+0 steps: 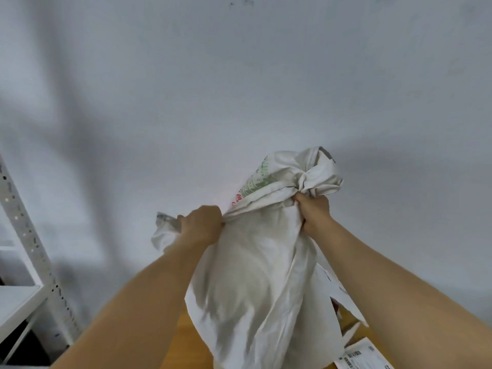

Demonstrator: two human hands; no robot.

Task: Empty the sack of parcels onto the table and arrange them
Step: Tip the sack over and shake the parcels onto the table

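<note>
The sack (255, 275) hangs upturned over the bench (183, 339), its lower end cut off by the frame, so its mouth is hidden. The left hand (202, 225) grips one bunched corner and the right hand (312, 211) grips the other. Green and red print near the top is too creased to read. A parcel (362, 355) with a barcode label lies at the lower right, its text too small to read. A white shelf (29, 251) stands on the left.

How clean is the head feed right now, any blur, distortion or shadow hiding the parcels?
Head view: motion blur smears the sack, the left hand and the shelf upright; wide-angle bend curves that upright; soft shadows streak the wall; the labelled parcel at the bottom edge is mostly hidden by the sack, its print unreadable.
</note>
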